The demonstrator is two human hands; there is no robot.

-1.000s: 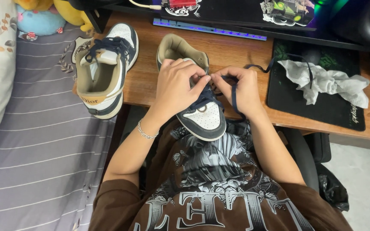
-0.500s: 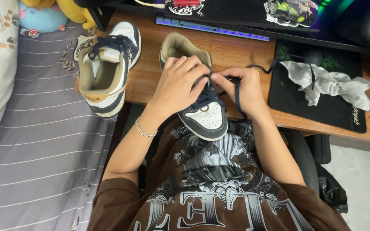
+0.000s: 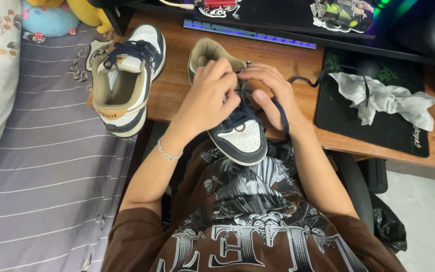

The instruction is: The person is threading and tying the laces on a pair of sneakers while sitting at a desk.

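Left hand (image 3: 208, 98) cupped over sneaker (image 3: 237, 136) at wooden desk (image 3: 177, 90) edge, right hand (image 3: 273, 95) pinching flat navy lace (image 3: 283, 113), smooth white perforated toe overhanging lap, second sneaker (image 3: 124, 83) left, crumpled tissue (image 3: 383, 98) on black mat (image 3: 373, 126).

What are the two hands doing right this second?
Left hand: closed on the sneaker, fingers at its laces.
Right hand: pinching the dark blue lace over the same sneaker.
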